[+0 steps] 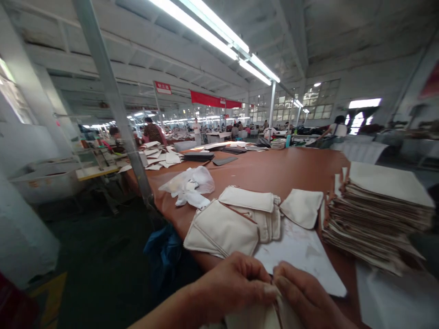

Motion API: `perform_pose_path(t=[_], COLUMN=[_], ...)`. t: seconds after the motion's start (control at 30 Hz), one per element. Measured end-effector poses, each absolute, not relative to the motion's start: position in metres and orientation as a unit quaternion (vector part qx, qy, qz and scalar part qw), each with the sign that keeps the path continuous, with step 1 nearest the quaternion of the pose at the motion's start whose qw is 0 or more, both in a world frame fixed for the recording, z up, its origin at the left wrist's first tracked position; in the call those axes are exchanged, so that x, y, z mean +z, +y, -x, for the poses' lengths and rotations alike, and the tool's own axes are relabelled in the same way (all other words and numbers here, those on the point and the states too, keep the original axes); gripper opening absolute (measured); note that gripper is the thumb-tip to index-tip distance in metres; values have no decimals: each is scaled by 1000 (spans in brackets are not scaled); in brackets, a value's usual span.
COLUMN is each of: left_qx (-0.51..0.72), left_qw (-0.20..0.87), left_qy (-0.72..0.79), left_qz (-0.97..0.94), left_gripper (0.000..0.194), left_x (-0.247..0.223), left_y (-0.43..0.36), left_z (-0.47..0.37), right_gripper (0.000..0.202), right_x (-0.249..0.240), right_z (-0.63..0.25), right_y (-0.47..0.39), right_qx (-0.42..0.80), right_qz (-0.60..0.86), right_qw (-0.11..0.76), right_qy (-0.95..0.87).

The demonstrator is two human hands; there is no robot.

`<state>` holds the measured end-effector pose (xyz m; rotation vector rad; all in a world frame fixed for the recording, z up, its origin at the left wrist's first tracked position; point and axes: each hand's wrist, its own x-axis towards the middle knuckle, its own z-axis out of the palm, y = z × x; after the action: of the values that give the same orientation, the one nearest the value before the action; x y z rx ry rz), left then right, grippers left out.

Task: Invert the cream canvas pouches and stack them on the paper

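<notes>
At the bottom centre, my left hand point(236, 283) and my right hand point(302, 292) meet at the edge of a cream fabric piece point(254, 317). Fingers and thumbs of both hands are pinched on it, and a dark brown seam or edge runs down between them. Part of the piece lies below the frame. Just beyond the hands, cream stitched pieces point(226, 228) overlap on the brown table point(291, 169). A white sheet point(302, 256) lies beside them, with a single cream piece point(303, 208) at its far edge.
A tall stack of cream pieces point(384, 196) stands at the right. A crumpled clear plastic bag point(195, 180) lies on the left, near a metal post point(116, 100). Dark sheets point(199, 156) and a cream pile point(161, 155) lie farther back. People work in the distance.
</notes>
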<state>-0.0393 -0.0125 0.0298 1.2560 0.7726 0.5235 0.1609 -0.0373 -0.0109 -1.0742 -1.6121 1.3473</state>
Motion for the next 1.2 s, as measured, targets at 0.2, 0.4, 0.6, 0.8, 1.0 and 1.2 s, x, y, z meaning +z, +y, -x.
perform_pose_path(t=[0.2, 0.4, 0.6, 0.8, 1.0, 1.2], left_qx=[198, 179, 172, 140, 123, 164], left_qw=[716, 678, 594, 501, 285, 503], left_qy=[296, 331, 380, 393, 384, 374], left_qz=[-601, -631, -688, -758, -870, -761], left_gripper=[42, 34, 20, 22, 29, 33], left_x=[32, 43, 47, 45, 45, 41], left_y=[-5, -10, -14, -13, -17, -13], left_z=[42, 38, 30, 29, 27, 24], right_gripper=[41, 44, 31, 20, 10, 10], right_x=[-6, 10, 11, 7, 3, 5], right_z=[-163, -169, -168, -168, -166, -165], right_y=[-36, -35, -33, -37, -39, -46], right_qx=[598, 523, 547, 510, 465, 451], right_qz=[370, 370, 380, 423, 480, 507], right_qw=[371, 361, 329, 363, 371, 391], right_qy=[-607, -678, -669, -655, -645, -622])
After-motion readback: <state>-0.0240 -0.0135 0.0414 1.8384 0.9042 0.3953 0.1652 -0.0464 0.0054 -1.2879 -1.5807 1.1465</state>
